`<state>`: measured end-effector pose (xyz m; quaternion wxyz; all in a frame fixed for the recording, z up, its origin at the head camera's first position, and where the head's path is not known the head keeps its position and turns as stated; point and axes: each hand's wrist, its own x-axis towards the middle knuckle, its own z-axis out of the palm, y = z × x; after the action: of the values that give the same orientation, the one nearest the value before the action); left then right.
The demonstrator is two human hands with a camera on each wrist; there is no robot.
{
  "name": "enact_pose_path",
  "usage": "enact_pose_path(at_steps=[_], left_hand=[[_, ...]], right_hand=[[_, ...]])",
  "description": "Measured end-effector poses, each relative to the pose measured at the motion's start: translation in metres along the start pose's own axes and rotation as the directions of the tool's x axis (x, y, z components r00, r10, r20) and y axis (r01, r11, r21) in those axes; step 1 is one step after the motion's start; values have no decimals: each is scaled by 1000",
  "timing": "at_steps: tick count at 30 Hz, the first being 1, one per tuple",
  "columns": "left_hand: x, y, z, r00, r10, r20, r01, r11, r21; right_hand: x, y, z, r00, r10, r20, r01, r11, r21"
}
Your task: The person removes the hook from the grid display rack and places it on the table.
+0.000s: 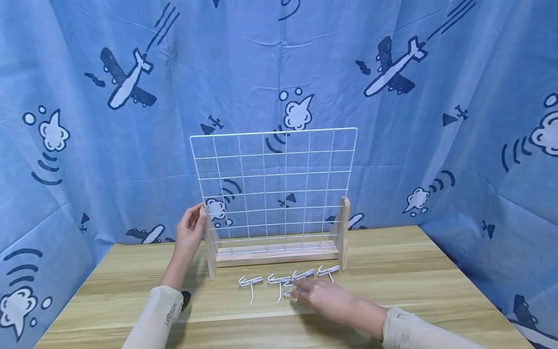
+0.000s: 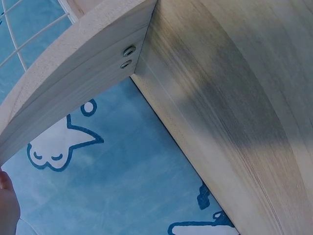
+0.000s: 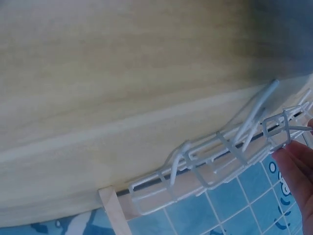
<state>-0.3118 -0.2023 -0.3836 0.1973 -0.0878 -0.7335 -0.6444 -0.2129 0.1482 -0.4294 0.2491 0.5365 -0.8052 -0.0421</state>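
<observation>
A white wire grid panel (image 1: pixel 273 132) stands upright in a wooden stand (image 1: pixel 279 257). My left hand (image 1: pixel 190 228) grips the top of the stand's left post (image 1: pixel 211 252); in the left wrist view only a bit of that hand (image 2: pixel 7 208) shows beside the curved post (image 2: pixel 73 63). Several white wire hooks lie in a row before the stand, among them a left one (image 1: pixel 251 281) and a right one (image 1: pixel 329 270). Over the row, my right hand (image 1: pixel 324 298) pinches a wire hook (image 3: pixel 278 131) between thumb and fingers. Its far end is hidden by the fingers.
A wood-grain table (image 1: pixel 226 322) carries everything. Behind it and on both sides hangs a blue curtain (image 1: pixel 244 63) printed with planes and clouds. Two screws (image 2: pixel 129 51) show on the post's outer face. A small black object (image 1: pixel 186 299) sits by the left sleeve.
</observation>
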Motion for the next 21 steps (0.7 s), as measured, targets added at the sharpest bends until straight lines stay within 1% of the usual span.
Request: enact_pose_path(at_steps=[4,8,11,14,17,21], left_hand=[[1,-2,0,1000,7,-3,-7,1000,6],[1,-3,0,1000,13,-5,-13,1000,12],[0,-3,0,1000,13,-2,-13,1000,10],[0,-2,1,1000,10,0,-10,1000,5],[-1,-1,1,1000,10,-8,-10,1000,6],[0,-1,2,999,29,-22,-29,999,-15]], right_hand=[[-1,-3,-1,997,-8,75,11,999,-43],[-3,-6,-1,994,-16,105,24,996,-83],[-5,-7,1,995,-21,95,31,994,-105],[-6,-10,4,998,-17,59,24,994,-111],[-7,-13,6,1000,11,15,-10,996,-87],[-8,-19,7,997,73,1,-73,995,-61]])
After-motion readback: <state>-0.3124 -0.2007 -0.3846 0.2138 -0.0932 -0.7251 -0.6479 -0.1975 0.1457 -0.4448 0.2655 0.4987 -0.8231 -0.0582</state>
